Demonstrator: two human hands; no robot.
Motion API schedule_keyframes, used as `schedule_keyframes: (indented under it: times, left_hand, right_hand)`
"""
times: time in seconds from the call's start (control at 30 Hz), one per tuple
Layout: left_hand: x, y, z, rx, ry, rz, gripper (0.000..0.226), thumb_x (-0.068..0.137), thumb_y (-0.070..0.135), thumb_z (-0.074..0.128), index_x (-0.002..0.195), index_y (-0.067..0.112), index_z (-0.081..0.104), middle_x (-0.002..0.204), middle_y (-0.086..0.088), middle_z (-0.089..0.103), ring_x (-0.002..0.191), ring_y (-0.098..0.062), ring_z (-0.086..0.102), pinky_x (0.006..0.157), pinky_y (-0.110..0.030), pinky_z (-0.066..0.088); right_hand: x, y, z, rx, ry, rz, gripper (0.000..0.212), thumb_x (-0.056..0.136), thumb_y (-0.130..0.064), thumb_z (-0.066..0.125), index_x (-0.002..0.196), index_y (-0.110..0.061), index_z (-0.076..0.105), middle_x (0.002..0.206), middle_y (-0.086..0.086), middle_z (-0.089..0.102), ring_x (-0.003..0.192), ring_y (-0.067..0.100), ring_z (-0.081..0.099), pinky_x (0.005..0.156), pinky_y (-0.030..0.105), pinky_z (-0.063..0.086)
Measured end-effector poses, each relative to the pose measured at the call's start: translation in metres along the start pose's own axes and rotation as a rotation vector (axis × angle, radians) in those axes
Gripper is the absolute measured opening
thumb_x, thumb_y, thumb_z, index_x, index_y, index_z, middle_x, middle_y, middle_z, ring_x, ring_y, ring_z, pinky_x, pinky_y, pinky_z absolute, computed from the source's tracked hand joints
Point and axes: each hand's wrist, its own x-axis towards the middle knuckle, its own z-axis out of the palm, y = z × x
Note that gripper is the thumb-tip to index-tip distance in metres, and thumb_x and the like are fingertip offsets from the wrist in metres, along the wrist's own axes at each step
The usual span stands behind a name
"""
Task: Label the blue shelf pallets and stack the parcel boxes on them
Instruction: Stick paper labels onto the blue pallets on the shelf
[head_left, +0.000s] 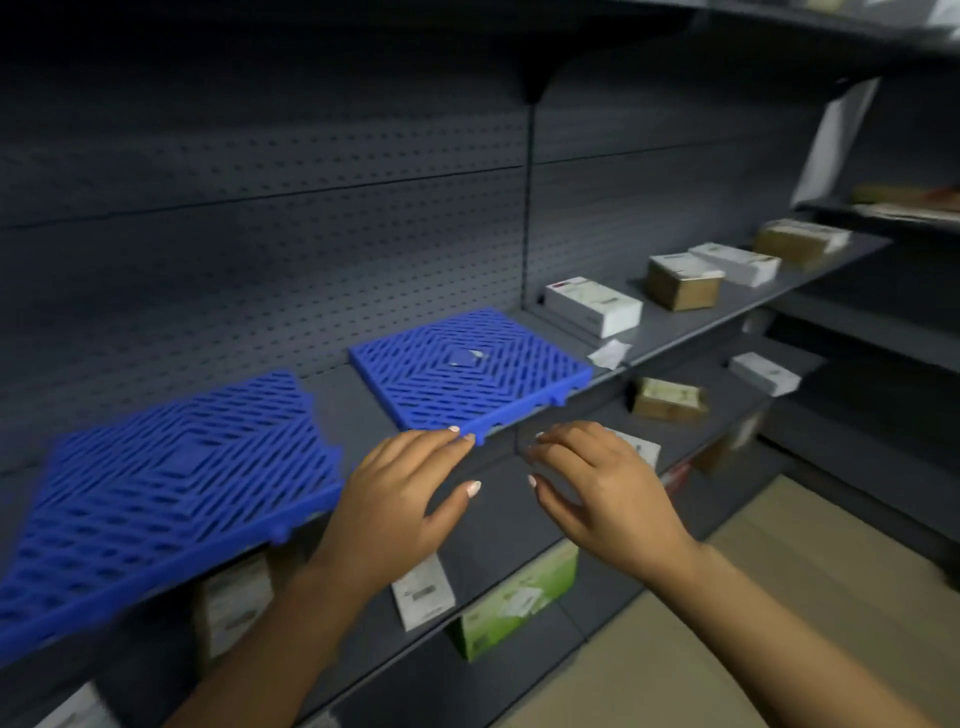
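Two blue lattice pallets lie on the grey shelf (670, 325). The near pallet (166, 478) is at the left. The far pallet (467, 369) carries a small pale label (470, 357) at its centre. My left hand (400, 499) hovers at that pallet's front corner, fingertips touching its edge, holding nothing. My right hand (597, 488) is spread open just right of it, in front of the shelf edge. Parcel boxes stand further right on the same shelf: a white box (592, 306), a brown box (683, 283), another white box (737, 264).
A small white paper slip (610, 354) lies at the shelf edge right of the far pallet. The lower shelves hold more boxes, among them a green one (519, 603) and a brown one (667, 399). Beige floor (753, 597) lies at the lower right.
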Motion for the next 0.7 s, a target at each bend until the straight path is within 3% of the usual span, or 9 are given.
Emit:
schedule_keyframes:
  times: [0.4, 0.7]
  left_hand:
    - [0.136, -0.004, 0.148, -0.176, -0.071, 0.073, 0.042, 0.091, 0.044, 0.050, 0.120, 0.019, 0.065, 0.122, 0.005, 0.063, 0.111, -0.013, 0.056, 0.095, -0.028, 0.040]
    - [0.203, -0.013, 0.217, -0.158, -0.134, 0.073, 0.040, 0.088, 0.043, 0.047, 0.117, 0.022, 0.066, 0.120, 0.009, 0.064, 0.108, -0.009, 0.054, 0.090, -0.030, 0.048]
  right_hand:
    - [0.006, 0.169, 0.016, -0.171, -0.035, 0.144, 0.017, 0.090, -0.025, 0.058, 0.099, -0.014, 0.067, 0.099, 0.002, 0.064, 0.091, 0.025, 0.059, 0.072, 0.035, 0.050]
    - [0.014, 0.261, 0.041, -0.169, -0.117, 0.222, 0.019, 0.090, -0.028, 0.055, 0.101, -0.016, 0.065, 0.100, 0.000, 0.064, 0.091, 0.025, 0.060, 0.074, 0.036, 0.052]
